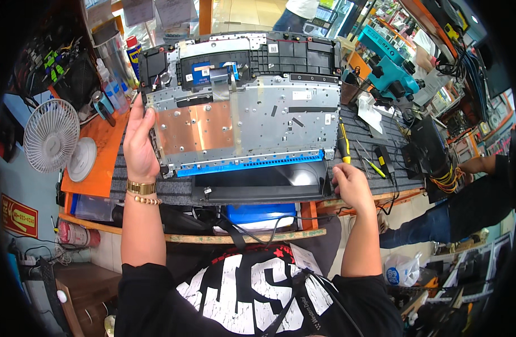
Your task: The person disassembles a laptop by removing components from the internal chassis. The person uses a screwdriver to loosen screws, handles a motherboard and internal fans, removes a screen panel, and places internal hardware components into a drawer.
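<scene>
Laptop panel [269,126] was up in front of the person, inner side in view, directly right of the left hand [139,143]. Left hand gripped the panel's left edge, thumb on the near side, fingers partly hidden by it; beaded bracelet [144,199] and metal band [140,187] on that wrist. Right hand [352,184] sat just beyond the panel's lower right corner, fingers curled in narrow; fingertips were at the end of a yellow and black screwdriver [343,143], could not tell whether gripped. So panel lay between the two hands, nearer the left. Blue strip [249,162] ran along its bottom edge, copper sheet [196,128] covered its left part. Dark laptop part [258,191] lay below, on a grey mat [376,143]; could not tell whether the panel touched it. Yellow-green pen-shaped tool [375,167] lay right of the screwdriver. White fan [52,136] stood far left, teal microscope [394,78] at upper right.
</scene>
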The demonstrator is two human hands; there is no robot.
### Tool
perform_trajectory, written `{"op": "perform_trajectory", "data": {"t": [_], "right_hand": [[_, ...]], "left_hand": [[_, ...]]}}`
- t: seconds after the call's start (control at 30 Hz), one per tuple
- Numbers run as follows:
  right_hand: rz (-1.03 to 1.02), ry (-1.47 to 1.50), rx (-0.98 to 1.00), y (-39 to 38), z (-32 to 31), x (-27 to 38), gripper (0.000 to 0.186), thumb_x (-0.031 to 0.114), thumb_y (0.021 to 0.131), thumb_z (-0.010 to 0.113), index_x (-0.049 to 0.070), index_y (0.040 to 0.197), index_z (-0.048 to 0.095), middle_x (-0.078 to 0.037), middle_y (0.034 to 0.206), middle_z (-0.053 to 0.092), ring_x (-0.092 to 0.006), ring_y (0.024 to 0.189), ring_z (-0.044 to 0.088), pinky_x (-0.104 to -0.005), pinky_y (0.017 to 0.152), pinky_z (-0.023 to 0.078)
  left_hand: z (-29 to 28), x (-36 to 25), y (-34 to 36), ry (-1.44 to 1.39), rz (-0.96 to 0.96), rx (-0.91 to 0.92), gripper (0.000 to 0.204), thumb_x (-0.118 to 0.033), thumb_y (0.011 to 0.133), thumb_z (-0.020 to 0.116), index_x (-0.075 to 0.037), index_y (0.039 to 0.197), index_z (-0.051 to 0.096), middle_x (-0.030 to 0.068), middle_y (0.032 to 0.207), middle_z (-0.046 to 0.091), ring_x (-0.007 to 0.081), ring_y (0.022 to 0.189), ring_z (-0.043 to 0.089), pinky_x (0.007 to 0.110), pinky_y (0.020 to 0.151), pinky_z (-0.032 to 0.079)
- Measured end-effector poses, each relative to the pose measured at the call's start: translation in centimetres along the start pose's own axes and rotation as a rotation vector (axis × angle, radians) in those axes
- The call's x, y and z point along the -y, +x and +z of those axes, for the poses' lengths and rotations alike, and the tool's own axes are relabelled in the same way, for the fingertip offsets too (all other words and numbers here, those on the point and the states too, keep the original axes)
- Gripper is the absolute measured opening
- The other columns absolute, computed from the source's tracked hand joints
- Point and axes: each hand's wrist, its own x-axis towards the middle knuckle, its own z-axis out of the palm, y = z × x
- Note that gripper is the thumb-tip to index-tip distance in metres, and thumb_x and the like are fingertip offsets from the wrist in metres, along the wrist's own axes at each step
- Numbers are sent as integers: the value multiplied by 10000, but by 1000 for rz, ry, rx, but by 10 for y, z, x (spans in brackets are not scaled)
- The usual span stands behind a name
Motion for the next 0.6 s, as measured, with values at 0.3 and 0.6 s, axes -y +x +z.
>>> {"op": "perform_trajectory", "data": {"t": [0.3, 0.6], "right_hand": [[-24, -122, 47, -32, 7, 6, 388, 305, 988, 903, -47, 986, 739, -109, 764, 716, -226, 698, 662, -406, 700, 559], [40, -165, 94, -42, 8, 19, 403, 328, 975, 888, -43, 902, 746, -163, 748, 728, -267, 679, 678, -429, 689, 563]], "left_hand": [[5, 3, -1, 2, 12, -42, 511, -115, 1240, 490, -7, 1738, 450, 99, 1647, 631, 212, 1502, 606, 402, 1273, 470], [0, 6, -1, 8, 14, -85, 506, -106, 1236, 495, -14, 1732, 453, 103, 1612, 655, 213, 1469, 637, 393, 1243, 505]]}}
